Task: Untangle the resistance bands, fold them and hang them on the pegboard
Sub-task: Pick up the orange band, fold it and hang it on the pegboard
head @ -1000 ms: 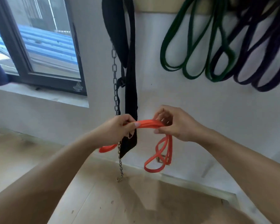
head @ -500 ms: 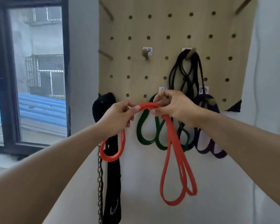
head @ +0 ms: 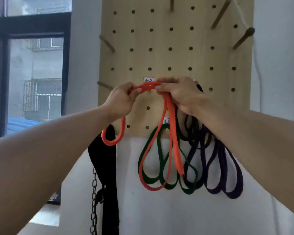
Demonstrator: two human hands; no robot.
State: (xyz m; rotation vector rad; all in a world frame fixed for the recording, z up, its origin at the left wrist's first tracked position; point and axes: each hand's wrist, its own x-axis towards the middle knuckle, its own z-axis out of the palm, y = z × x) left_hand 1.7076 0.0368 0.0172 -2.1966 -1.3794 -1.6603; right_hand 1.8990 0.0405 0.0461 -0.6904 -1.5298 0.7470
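Both hands hold a folded orange resistance band (head: 171, 126) up against the wooden pegboard (head: 159, 39). My left hand (head: 121, 99) pinches its left part, and a short loop droops below that hand. My right hand (head: 182, 94) grips the folded top, from which long loops hang down. The stretch between my hands arches just under a small white label (head: 148, 80). The peg behind my hands is hidden. A green band (head: 153, 177), a purple band (head: 227, 180) and a black band (head: 195, 133) hang from the board's lower pegs.
Bare wooden pegs (head: 107, 43) stick out at the board's left and upper right. A black strap (head: 109, 167) with a metal chain (head: 94, 200) hangs at the lower left. A dark-framed window (head: 32, 73) is on the left. White wall lies below the board.
My hands have lifted the orange band from waist height up to the pegboard's middle rows. My view has tilted upward from the floor to the board.
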